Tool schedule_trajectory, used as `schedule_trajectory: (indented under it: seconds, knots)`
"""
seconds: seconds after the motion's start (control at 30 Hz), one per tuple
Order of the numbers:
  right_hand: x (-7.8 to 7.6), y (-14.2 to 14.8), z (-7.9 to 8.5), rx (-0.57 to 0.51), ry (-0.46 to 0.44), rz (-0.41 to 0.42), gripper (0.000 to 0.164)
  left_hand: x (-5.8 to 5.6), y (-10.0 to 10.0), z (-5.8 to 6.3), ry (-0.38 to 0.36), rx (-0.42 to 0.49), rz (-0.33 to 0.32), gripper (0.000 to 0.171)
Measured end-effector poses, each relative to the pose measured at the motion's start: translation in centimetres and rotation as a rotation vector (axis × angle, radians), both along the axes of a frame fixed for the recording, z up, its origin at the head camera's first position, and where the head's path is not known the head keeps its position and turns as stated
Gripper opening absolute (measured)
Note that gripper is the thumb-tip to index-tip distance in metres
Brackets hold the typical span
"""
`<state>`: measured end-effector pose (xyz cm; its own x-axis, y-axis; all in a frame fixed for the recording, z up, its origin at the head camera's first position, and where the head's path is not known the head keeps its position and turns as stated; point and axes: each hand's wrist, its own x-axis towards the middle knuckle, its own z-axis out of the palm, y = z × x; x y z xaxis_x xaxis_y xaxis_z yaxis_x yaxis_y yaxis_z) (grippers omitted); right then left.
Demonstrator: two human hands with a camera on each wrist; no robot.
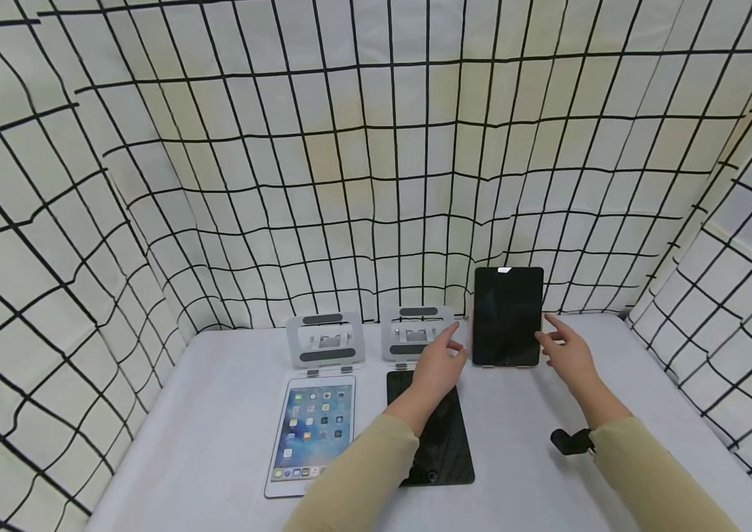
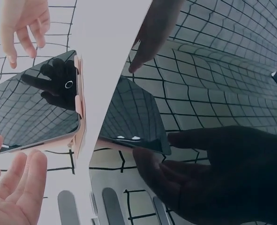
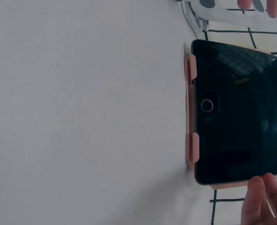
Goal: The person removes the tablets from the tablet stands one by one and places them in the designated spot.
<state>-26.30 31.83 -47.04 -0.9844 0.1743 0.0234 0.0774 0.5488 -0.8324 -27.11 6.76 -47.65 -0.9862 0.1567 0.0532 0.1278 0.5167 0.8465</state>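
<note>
A black-screened tablet leans upright on a pink stand at the back right. My left hand is left of it, fingers extended and apart from its edge in the head view. On the other side, my right hand has loosely bent fingers, the tips at the tablet's right edge; whether they touch cannot be told. Below my left forearm a second dark tablet lies flat, partly covered. It mirrors the hand and the standing tablet in the left wrist view.
Two white stands with grey pads, the left stand and the middle stand, are at the back. A white tablet with a lit screen lies at left. Black-gridded white walls surround the table.
</note>
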Motion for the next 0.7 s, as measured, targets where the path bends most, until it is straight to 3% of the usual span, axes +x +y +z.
schedule_trajectory:
  seconds: [0.33,0.7]
  knots:
    - [-1.2,0.3,-0.6,0.012,-0.037,-0.066,0.065,-1.1,1.8,0.9,-0.005,0.009,0.040,0.053]
    - [-2.4,0.3,-1.0,-0.017,-0.037,-0.085,0.064,-2.3,2.9,1.4,0.008,-0.039,0.032,0.054]
